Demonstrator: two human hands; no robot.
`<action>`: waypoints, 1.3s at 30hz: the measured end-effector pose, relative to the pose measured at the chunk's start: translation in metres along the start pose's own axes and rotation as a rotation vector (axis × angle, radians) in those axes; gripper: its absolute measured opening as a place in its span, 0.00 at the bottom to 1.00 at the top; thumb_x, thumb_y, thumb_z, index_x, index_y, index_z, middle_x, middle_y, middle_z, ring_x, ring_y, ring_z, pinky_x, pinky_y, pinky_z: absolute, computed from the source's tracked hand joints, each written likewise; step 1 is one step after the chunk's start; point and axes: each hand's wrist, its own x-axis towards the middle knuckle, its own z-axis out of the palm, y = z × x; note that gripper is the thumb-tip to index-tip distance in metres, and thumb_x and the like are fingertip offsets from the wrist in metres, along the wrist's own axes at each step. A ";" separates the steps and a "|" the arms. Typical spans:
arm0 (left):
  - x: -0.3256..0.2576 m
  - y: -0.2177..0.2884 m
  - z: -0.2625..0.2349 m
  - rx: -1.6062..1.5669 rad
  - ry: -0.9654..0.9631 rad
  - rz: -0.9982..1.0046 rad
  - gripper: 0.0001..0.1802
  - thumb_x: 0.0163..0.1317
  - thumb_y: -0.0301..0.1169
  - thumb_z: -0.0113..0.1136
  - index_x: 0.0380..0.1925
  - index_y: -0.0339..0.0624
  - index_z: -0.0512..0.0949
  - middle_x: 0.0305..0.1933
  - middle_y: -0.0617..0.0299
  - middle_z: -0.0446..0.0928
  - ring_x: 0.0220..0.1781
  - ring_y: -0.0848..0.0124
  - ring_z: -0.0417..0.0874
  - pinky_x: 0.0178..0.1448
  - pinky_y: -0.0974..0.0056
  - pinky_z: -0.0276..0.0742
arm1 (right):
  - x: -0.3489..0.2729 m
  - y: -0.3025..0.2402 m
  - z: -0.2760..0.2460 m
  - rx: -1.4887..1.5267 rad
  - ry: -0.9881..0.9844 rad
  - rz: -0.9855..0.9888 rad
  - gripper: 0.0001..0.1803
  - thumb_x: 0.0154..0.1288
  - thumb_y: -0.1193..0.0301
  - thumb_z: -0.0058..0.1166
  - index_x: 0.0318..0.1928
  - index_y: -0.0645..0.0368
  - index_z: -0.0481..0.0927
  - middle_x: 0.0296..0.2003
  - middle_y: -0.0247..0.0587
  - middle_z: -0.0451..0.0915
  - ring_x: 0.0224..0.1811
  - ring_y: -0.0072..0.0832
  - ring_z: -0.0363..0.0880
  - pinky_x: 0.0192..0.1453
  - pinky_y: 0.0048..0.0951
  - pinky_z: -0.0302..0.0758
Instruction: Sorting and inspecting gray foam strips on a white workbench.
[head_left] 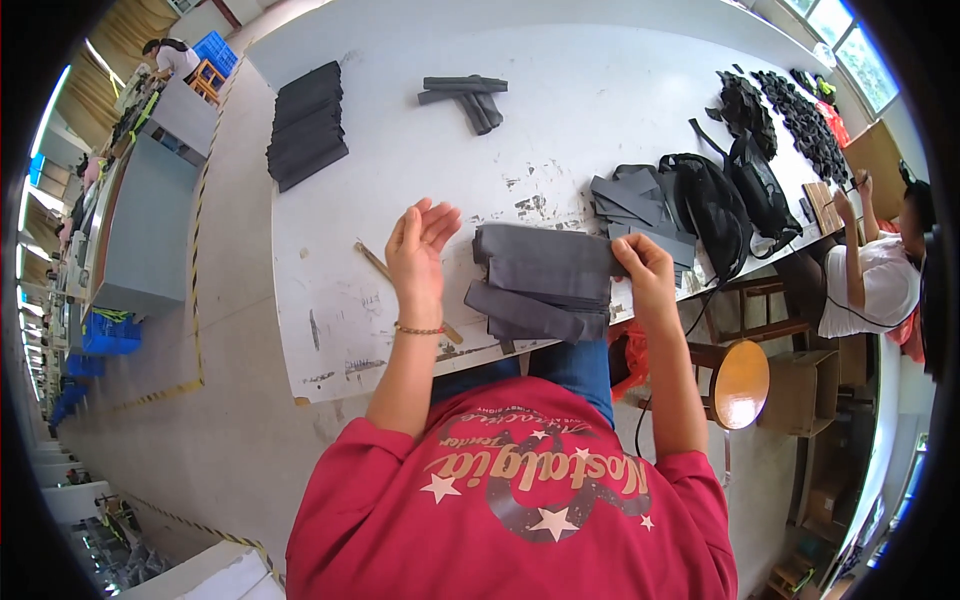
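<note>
A pile of dark grey-black fabric strips [548,262] lies before me at the table's near edge, some strips askew at its lower left. My right hand [648,268] pinches the right end of the upper strips between thumb and fingers. Left of the pile, my left hand [420,245] is raised above the table, its fingers stretched out and nothing in it. Partly hidden behind my left forearm, a thin wooden stick [372,260] lies on the white table [390,130].
Farther off are a long dark stack [308,125] and a small bundle of strips [470,98]. To the right lie loose flat dark pieces [635,200], a black backpack [708,210] and heaps of black pieces [745,110]. A co-worker [870,275] sits at right, near a round-topped stool [742,385].
</note>
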 end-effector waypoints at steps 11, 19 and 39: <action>0.053 -0.021 -0.023 0.718 -0.050 0.003 0.10 0.71 0.30 0.55 0.44 0.35 0.80 0.37 0.58 0.84 0.39 0.73 0.85 0.39 0.70 0.80 | 0.001 0.029 -0.024 -0.824 0.196 -0.215 0.10 0.65 0.69 0.61 0.43 0.61 0.81 0.34 0.45 0.79 0.33 0.38 0.79 0.39 0.35 0.75; 0.240 -0.064 0.032 1.338 -0.099 0.560 0.10 0.66 0.28 0.58 0.45 0.36 0.79 0.42 0.56 0.83 0.41 0.58 0.85 0.45 0.58 0.81 | 0.082 0.035 -0.075 -1.054 0.132 -0.517 0.05 0.64 0.76 0.57 0.40 0.62 0.80 0.34 0.47 0.78 0.40 0.47 0.77 0.44 0.42 0.74; 0.135 -0.067 0.000 2.091 -0.499 0.506 0.25 0.72 0.44 0.50 0.67 0.51 0.70 0.68 0.50 0.71 0.68 0.44 0.70 0.67 0.45 0.66 | 0.125 0.045 -0.062 -1.367 -0.052 -0.446 0.26 0.59 0.67 0.64 0.57 0.63 0.75 0.53 0.46 0.74 0.53 0.43 0.73 0.56 0.41 0.71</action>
